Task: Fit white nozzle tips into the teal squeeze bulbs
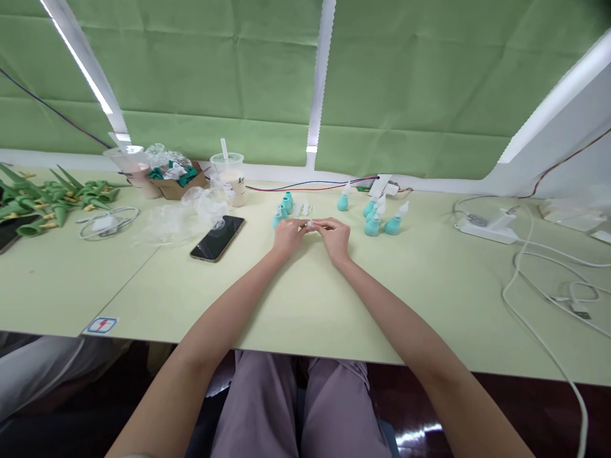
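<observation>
My left hand [287, 235] and my right hand [336, 236] meet over the table, fingertips pinched together on a small whitish piece [310, 224]. Its exact kind is too small to make out. Just behind my left hand stand several teal bulbs [286, 202] in a slanted row, beside small clear-white parts [303, 208] lying flat. Beyond my right hand is a teal bulb with a pointed white nozzle [342, 201]. Several more bulbs with nozzles [392, 224] stand grouped to the right of it.
A black phone [217, 238] and crumpled plastic bags [184, 213] lie to the left. Behind them are a drink cup with a straw [229, 179] and a cardboard box [179, 184]. Green plant-like pieces [57, 197] fill the far left. A power strip [487, 228] with white cables lies right.
</observation>
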Action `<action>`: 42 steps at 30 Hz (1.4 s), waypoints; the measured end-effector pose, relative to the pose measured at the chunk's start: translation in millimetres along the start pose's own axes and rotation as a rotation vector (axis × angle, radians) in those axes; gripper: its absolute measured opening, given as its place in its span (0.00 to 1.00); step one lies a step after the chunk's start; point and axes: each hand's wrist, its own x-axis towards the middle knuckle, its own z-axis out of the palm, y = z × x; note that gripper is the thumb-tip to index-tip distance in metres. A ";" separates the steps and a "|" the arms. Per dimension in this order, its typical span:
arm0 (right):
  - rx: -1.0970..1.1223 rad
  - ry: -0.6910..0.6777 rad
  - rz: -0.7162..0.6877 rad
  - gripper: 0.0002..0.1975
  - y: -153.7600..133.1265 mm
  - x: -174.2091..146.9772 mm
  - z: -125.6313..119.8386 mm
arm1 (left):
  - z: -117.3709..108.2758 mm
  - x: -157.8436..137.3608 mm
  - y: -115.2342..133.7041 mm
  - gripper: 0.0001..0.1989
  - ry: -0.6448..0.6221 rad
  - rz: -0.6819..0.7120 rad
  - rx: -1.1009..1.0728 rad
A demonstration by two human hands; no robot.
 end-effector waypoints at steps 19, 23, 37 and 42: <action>0.190 -0.108 0.188 0.11 7.9 6.3 -0.6 | -1.5 -0.3 -1.5 0.11 0.012 0.076 0.040; 0.268 -0.161 0.250 0.13 13.5 6.8 -0.6 | -2.2 -0.6 -1.9 0.11 0.008 0.114 0.110; -0.185 0.104 0.284 0.11 50.4 29.4 -9.5 | 0.8 4.0 -10.2 0.10 -0.019 0.171 0.190; -0.446 0.007 0.188 0.06 52.8 59.6 4.3 | 2.2 4.7 -15.2 0.09 -0.006 0.166 0.181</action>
